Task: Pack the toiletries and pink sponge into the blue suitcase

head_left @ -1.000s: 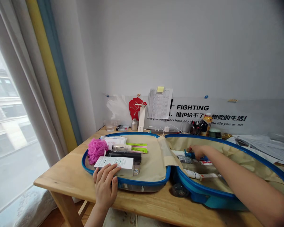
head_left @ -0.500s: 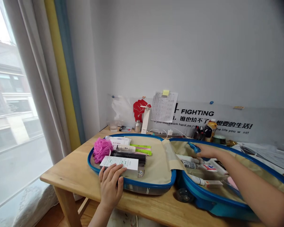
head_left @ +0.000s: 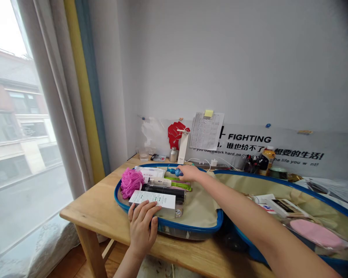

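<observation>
Held item: a blue knobbed plastic item [head_left: 174,171], pinched in the right hand, above the left half of the open suitcase, near its far rim.

Right hand: the right hand [head_left: 190,173] is closed on the item, which sticks out toward 9 o'clock; the arm crosses the frame from the lower right.

Left hand: the left hand [head_left: 141,227] sits at 7 o'clock from the item, its fingers [head_left: 142,211] touching the near edge of a white product box [head_left: 152,202] and lying over the suitcase rim. Whether it grips or only rests cannot be told.

Just below the item: a tube with a green label [head_left: 179,186] lies at 5 o'clock, touching a clear-bodied tube [head_left: 159,182] at 8 o'clock.

Further round: a black tube [head_left: 164,192] lies at 7 o'clock, between the white product box and the clear-bodied tube. A pink shower puff [head_left: 130,182] sits at 9 o'clock.

Suitcase: a blue-rimmed suitcase [head_left: 188,227] lies open flat on a wooden table [head_left: 84,210], its tan lining [head_left: 249,183] spreading toward 3 o'clock.

Right half, at 4 o'clock: a printed box [head_left: 284,207] and a pink pad [head_left: 314,233].

Beyond: a white desk lamp [head_left: 183,146] stands at 12 o'clock, a juice bottle [head_left: 267,158] at 3 o'clock.
</observation>
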The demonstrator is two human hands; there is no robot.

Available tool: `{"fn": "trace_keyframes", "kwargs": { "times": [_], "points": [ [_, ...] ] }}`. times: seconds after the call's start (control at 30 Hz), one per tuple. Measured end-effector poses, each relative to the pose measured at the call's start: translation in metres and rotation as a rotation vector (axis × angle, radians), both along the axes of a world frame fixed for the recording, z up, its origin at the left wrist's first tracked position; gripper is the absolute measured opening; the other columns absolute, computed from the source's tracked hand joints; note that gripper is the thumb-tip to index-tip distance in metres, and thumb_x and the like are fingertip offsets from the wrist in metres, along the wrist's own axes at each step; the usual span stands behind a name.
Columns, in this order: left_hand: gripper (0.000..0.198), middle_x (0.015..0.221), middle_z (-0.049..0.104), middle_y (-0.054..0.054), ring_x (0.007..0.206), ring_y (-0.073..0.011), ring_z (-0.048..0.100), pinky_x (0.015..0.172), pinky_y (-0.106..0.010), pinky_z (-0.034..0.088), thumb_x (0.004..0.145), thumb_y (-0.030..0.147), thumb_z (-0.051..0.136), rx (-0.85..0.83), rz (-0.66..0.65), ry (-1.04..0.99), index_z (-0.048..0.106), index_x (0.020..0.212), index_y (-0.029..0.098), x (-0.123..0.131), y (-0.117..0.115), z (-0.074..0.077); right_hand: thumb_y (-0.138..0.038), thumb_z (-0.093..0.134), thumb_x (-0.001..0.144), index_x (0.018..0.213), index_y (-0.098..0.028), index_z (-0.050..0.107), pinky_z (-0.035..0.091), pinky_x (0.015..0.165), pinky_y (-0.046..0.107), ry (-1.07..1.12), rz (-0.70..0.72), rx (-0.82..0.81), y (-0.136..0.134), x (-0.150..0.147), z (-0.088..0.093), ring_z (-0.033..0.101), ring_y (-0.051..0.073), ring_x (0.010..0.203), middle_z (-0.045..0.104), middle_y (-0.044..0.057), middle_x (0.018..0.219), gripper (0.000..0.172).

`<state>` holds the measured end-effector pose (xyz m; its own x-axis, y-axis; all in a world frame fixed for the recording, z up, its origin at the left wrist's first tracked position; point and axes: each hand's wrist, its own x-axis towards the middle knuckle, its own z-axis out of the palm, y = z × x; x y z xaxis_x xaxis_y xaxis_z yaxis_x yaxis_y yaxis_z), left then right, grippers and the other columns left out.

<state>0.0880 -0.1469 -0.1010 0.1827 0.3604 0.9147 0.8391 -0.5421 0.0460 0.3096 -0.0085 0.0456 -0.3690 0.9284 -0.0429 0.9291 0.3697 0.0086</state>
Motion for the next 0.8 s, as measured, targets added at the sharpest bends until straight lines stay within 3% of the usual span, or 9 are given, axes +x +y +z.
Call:
{"fn": "trace_keyframes", "kwargs": {
  "times": [0.23, 0.43, 0.53, 0.67, 0.8],
  "points": [
    [0.030, 0.107, 0.071, -0.002, 0.108, -0.0207, 0.057, 0.109, -0.040, 0.019, 0.091, 0.024, 0.040, -0.007, 0.002, -0.014, 0.066, 0.107, 0.026, 0.001, 0.000, 0.000, -0.040, 0.056, 0.091, 0.120, -0.020, 0.056, 0.049, 0.093, 0.042, -0.017, 0.068, 0.000, 0.011, -0.016, -0.028, 0.057, 0.019, 0.109, 0.056, 0.008, 0.125, 0.035],
    [0.030, 0.105, 0.072, -0.003, 0.108, -0.0211, 0.057, 0.109, -0.041, 0.020, 0.093, 0.023, 0.038, -0.032, -0.010, -0.090, 0.067, 0.103, 0.025, 0.007, -0.004, 0.005, -0.039, 0.056, 0.090, 0.124, -0.020, 0.054, 0.049, 0.094, 0.044, 0.125, 0.109, 0.009, 0.013, 0.005, -0.013, 0.056, 0.020, 0.111, 0.054, 0.009, 0.129, 0.039],
    [0.030, 0.105, 0.072, -0.003, 0.108, -0.0210, 0.057, 0.109, -0.041, 0.020, 0.092, 0.024, 0.039, -0.039, -0.010, -0.096, 0.067, 0.103, 0.025, 0.007, -0.005, 0.004, -0.039, 0.055, 0.091, 0.124, -0.020, 0.054, 0.049, 0.094, 0.044, 0.209, 0.062, 0.034, 0.016, 0.039, 0.008, 0.056, 0.020, 0.111, 0.054, 0.008, 0.129, 0.038],
    [0.030, 0.106, 0.071, -0.003, 0.108, -0.0210, 0.058, 0.110, -0.041, 0.020, 0.092, 0.025, 0.040, -0.042, -0.006, -0.092, 0.067, 0.104, 0.025, 0.006, -0.004, 0.002, -0.040, 0.052, 0.093, 0.121, -0.020, 0.056, 0.050, 0.092, 0.041, 0.264, -0.104, 0.063, 0.010, 0.114, 0.032, 0.058, 0.018, 0.106, 0.057, 0.008, 0.124, 0.035],
    [0.029, 0.107, 0.071, -0.003, 0.108, -0.0215, 0.057, 0.110, -0.042, 0.020, 0.092, 0.025, 0.040, -0.035, 0.006, -0.082, 0.067, 0.104, 0.026, 0.005, -0.002, 0.001, -0.040, 0.054, 0.092, 0.114, -0.017, 0.059, 0.051, 0.088, 0.039, 0.220, -0.265, 0.003, -0.014, 0.193, 0.028, 0.060, 0.016, 0.099, 0.061, 0.006, 0.115, 0.032]
  ]
}}
